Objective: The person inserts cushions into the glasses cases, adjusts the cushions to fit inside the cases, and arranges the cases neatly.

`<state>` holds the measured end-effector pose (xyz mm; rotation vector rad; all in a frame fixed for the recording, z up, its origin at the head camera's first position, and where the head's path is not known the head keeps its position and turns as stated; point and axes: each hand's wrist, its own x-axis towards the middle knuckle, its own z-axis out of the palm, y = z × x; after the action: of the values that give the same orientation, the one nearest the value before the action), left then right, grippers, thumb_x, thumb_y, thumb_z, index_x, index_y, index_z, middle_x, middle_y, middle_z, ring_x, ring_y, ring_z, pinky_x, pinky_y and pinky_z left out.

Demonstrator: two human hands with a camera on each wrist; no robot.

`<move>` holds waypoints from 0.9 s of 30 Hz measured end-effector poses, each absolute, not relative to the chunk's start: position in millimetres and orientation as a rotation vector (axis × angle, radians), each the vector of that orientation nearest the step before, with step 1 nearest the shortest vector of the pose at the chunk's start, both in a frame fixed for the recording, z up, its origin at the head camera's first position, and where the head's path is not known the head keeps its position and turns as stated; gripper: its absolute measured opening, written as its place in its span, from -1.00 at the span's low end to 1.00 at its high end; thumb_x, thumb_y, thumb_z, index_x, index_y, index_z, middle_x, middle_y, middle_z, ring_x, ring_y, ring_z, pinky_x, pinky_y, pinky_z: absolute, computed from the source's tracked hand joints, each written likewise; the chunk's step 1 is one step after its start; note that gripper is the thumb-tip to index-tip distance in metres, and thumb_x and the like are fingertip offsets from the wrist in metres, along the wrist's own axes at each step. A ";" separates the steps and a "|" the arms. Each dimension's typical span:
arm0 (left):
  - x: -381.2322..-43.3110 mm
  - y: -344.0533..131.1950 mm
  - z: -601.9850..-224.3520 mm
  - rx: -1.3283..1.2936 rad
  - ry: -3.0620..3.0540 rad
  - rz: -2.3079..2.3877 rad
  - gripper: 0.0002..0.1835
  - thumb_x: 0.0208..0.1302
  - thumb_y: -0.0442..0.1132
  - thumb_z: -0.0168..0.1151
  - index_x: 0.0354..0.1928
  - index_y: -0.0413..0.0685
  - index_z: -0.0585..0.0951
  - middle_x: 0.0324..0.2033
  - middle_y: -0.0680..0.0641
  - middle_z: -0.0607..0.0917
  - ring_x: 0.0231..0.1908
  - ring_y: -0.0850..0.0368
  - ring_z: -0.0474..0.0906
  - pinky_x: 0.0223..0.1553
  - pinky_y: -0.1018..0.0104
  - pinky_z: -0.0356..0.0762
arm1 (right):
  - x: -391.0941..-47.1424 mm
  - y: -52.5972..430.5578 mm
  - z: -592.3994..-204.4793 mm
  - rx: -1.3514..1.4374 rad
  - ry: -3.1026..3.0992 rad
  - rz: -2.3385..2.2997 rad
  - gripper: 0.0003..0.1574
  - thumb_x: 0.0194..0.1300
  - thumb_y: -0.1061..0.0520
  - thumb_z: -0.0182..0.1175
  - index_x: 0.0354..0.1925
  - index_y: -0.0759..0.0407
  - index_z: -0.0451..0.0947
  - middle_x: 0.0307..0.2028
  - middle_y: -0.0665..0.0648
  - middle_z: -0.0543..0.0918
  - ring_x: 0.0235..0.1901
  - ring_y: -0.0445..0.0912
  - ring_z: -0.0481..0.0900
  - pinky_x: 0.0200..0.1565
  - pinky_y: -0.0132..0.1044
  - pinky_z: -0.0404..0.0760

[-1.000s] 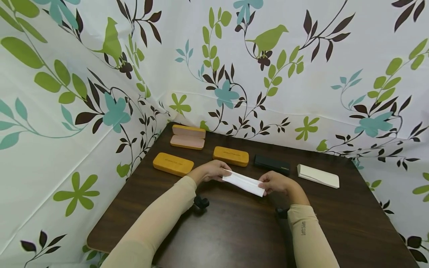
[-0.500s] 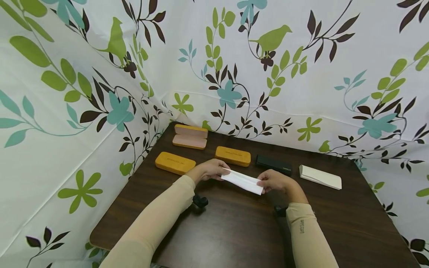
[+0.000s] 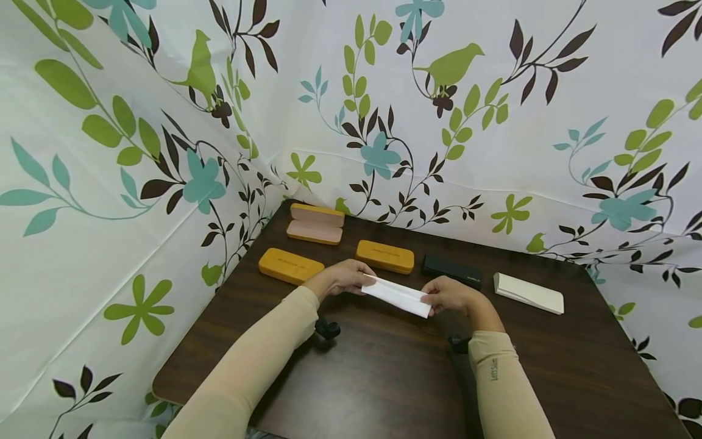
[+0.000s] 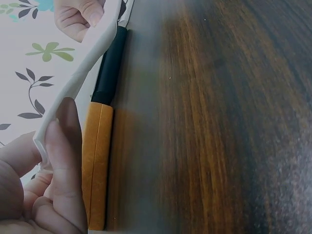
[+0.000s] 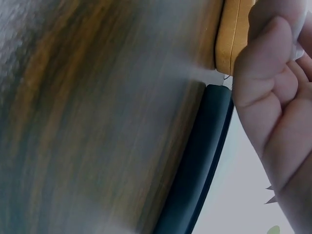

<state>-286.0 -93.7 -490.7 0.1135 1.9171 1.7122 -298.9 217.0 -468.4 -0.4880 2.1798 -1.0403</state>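
Observation:
A folded strip of white cloth [image 3: 396, 295] is stretched between both hands above the table. My left hand [image 3: 344, 277] pinches its left end between thumb and fingers. At the other end, my right hand [image 3: 454, 295] pinches the right edge. The left wrist view shows the white cloth [image 4: 80, 70] edge-on, with the left hand [image 4: 58, 180] below and the right hand [image 4: 78, 19] at the top. Right behind the hands sit a closed yellow glasses case [image 3: 385, 256] and a black case [image 3: 451, 271]. In the right wrist view the right hand [image 5: 273, 92] hides most of the cloth.
Another closed yellow glasses case [image 3: 290, 266] lies left of my left hand. An open yellow case [image 3: 315, 233] with a pink lining stands behind it. A cream folded case [image 3: 528, 292] lies at the right on the dark wood table [image 3: 351, 378]. Patterned curtains [image 3: 439, 152] enclose the back and left.
The head view has shifted slightly, so the table items appear a little further right. Both hands keep their hold on the white cloth, nearly still.

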 end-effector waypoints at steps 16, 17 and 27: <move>-285.1 -102.1 -489.5 0.110 1.931 1.707 -0.72 0.41 -0.29 0.30 0.07 -0.28 0.63 -0.20 -0.08 0.62 -0.25 0.13 0.55 -0.21 0.31 0.68 | -300.5 209.8 -467.0 -0.481 2.151 -1.044 -0.80 0.46 0.26 0.21 -0.10 0.41 0.65 -0.39 0.11 0.68 -0.41 -0.09 0.63 -0.21 -0.13 0.69; -285.2 -102.3 -489.5 0.111 1.932 1.708 -0.72 0.41 -0.29 0.30 0.07 -0.28 0.63 -0.20 -0.08 0.62 -0.26 0.14 0.54 -0.21 0.31 0.68 | -300.8 209.4 -466.9 -0.481 2.155 -1.041 -0.80 0.46 0.26 0.21 -0.10 0.41 0.65 -0.40 0.11 0.68 -0.41 -0.09 0.63 -0.21 -0.13 0.69; -286.3 -108.0 -485.8 0.092 1.920 1.729 -0.73 0.40 -0.32 0.30 0.06 -0.31 0.62 -0.24 -0.09 0.62 -0.29 0.13 0.57 -0.21 0.29 0.70 | -303.3 203.5 -464.9 -0.495 2.165 -1.022 -0.80 0.47 0.24 0.20 -0.10 0.38 0.66 -0.37 0.11 0.68 -0.38 -0.09 0.63 -0.19 -0.13 0.69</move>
<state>-286.3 -108.0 -485.8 0.0920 1.9202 1.7294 -303.3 203.5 -464.9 -0.4949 2.1649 -1.0220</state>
